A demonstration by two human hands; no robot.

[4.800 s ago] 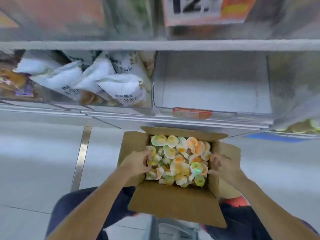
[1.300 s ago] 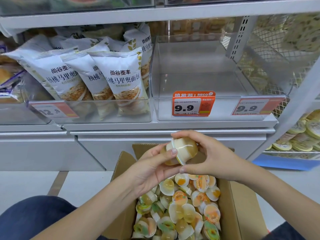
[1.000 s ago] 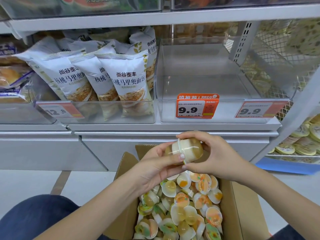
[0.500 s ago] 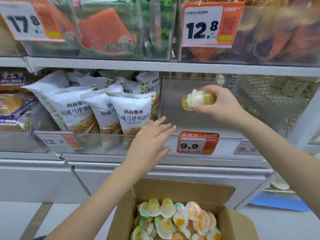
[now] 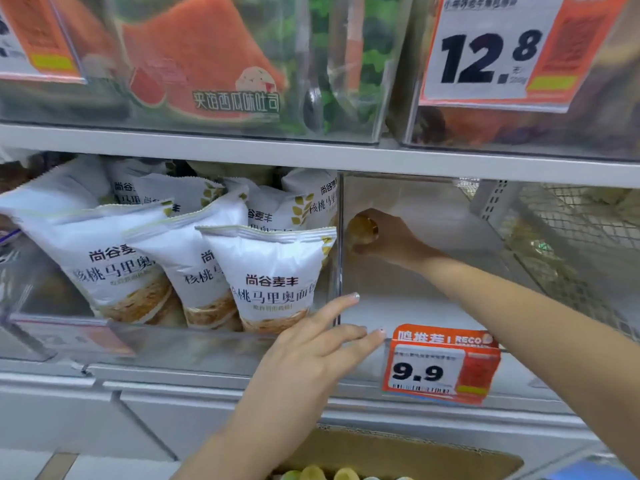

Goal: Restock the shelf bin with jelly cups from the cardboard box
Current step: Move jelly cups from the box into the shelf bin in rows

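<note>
While the view takes in a white store shelf, the clear shelf bin on its middle level serves as landmark. Left of the bin, touching its side wall, a second clear bin holds white bread bags, upright and leaning. Above the bin, one level up, sit watermelon-print packs and a 12.8 price tag. Right of the bin is a wire mesh basket. Below the bin, at the frame's bottom edge, the cardboard box shows its back flap, with a few green and yellow jelly cups just visible inside. On the bin's front wall hangs an orange 9.9 tag. The right hand reaches deep inside the bin toward its rear left corner, fingers curled round a yellowish jelly cup; whether the cup touches the bin floor cannot be told. The left hand is at the bin's front left corner, fingers straight and spread, tips at the front rim, holding nothing.
</note>
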